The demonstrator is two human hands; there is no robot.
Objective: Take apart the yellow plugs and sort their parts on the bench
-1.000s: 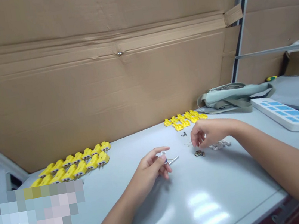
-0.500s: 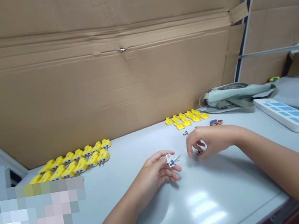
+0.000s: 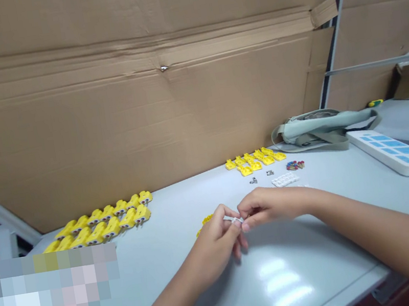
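Note:
Between the thumb and fingers of my left hand is a small white plastic plug insert, mostly covered by the fingertips. My right hand meets it from the right, thumb and forefinger pinched together at the insert's edge. Whatever those fingertips hold is too small and hidden to make out. Just behind my left hand, a yellow plastic piece lies partly hidden. Beyond my right hand are a group of white inserts, small metal parts and red and blue bits.
Two rows of yellow plugs stand at the left. Yellow plug shells lie at the back by the cardboard wall. A grey-green bag and a white case with blue panels sit at the right.
My right hand has moved left from above the table to the white insert, its fingers now pinched. My left hand has turned, and its fingers cover more of the insert.

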